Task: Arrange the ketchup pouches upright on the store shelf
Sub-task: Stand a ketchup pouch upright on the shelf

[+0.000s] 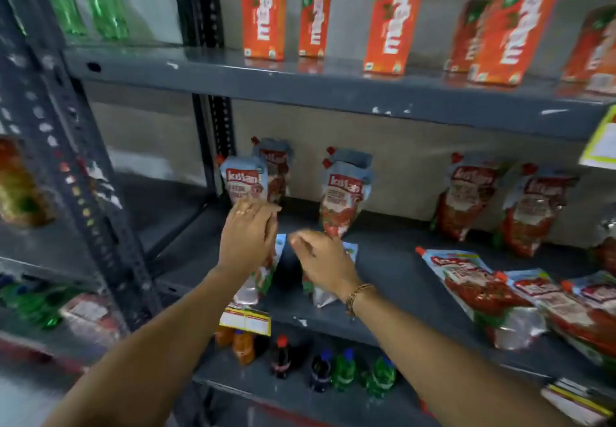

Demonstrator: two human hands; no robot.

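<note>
Two ketchup pouches lie flat near the front edge of the middle shelf [383, 280], toward its left end: one [258, 280] under the left hand [248, 240], the other [321, 293] under the right hand [321, 260]. Both are mostly covered, so only their pale lower ends and a blue corner show. The left hand is held flat with its fingers pressed together, edge-on against its pouch; the right hand is loosely curled over the other, and I cannot tell whether it is actually pinching the film or only resting on it.

Behind them, at the back left corner, two pouches [245, 183] stand upright one behind the other, and another upright pouch [343, 193] stands just to their right, tilted a little. Further right, two more [500, 200] lean against the back wall, and a heap of flat pouches [493, 293] overlaps near the front right edge.

The risk, as I judge it, is the soft film (it looks slack and slippery): lifted by a corner, a pouch could fold and flop over again. The left hand's fingertips are also touching or nearly at the front standing pouch, so a careless lift may topple that pair. Pouches this close to the front edge could slide off onto the drink bottles [333, 370] below.
</note>
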